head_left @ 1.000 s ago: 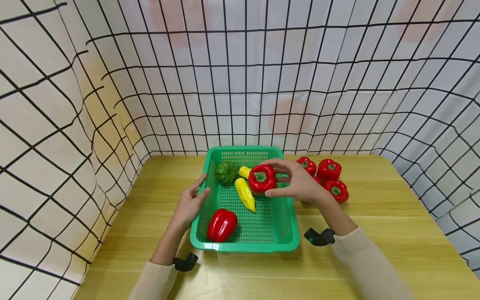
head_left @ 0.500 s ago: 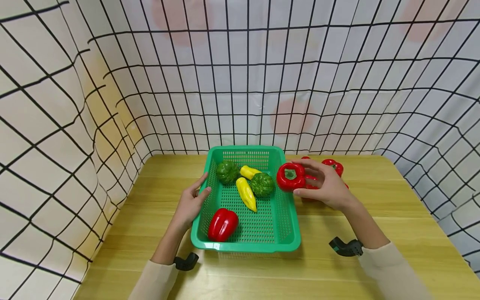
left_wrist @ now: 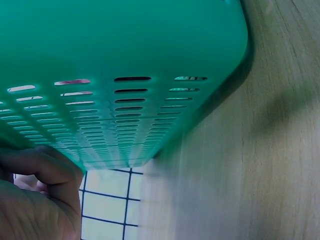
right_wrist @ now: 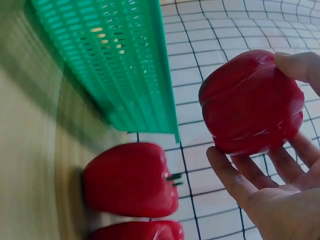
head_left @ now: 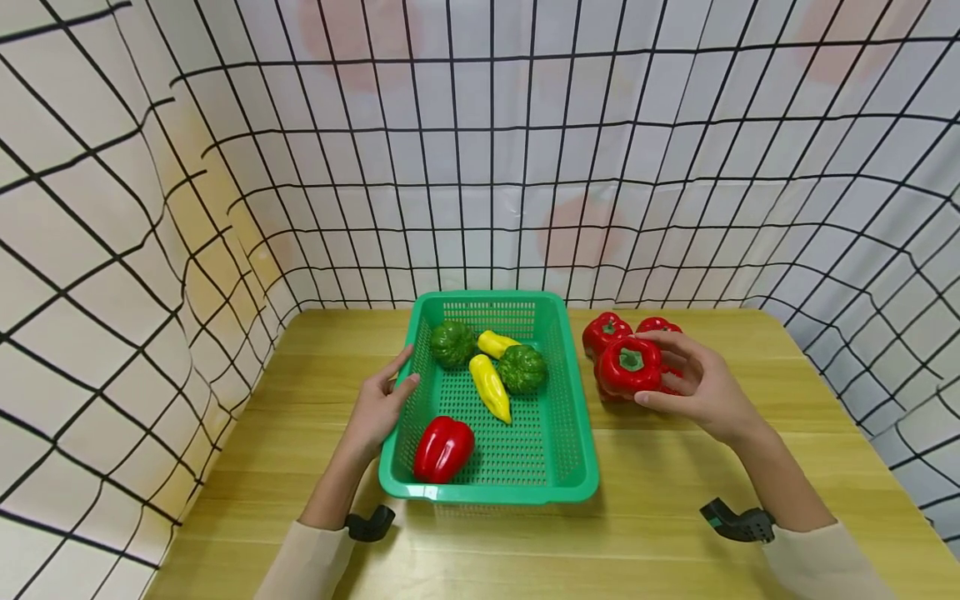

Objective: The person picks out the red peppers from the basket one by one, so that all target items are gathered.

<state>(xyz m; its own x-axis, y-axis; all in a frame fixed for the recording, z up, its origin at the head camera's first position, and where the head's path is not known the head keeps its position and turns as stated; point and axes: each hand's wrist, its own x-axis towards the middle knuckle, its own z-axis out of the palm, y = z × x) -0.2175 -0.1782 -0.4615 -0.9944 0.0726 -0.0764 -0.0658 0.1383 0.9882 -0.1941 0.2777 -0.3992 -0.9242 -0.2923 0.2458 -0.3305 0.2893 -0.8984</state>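
My left hand grips the left rim of a green plastic basket, thumb over the edge. In the left wrist view, its bent fingers lie by the slotted wall. My right hand holds a red bell pepper between thumb and fingers, right of the basket. The right wrist view shows this bell pepper raised off the table. Inside the basket are a red bell pepper, two yellow peppers and two bumpy dark green vegetables.
More red bell peppers stand on the wooden table right of the basket, partly hidden by my right hand and the held one. Black wire grid panels border the back and both sides. Each wrist carries a black camera mount.
My right hand has carried the red bell pepper from above the basket, out past its right rim, to the group of red peppers. My left hand has stayed on the rim.
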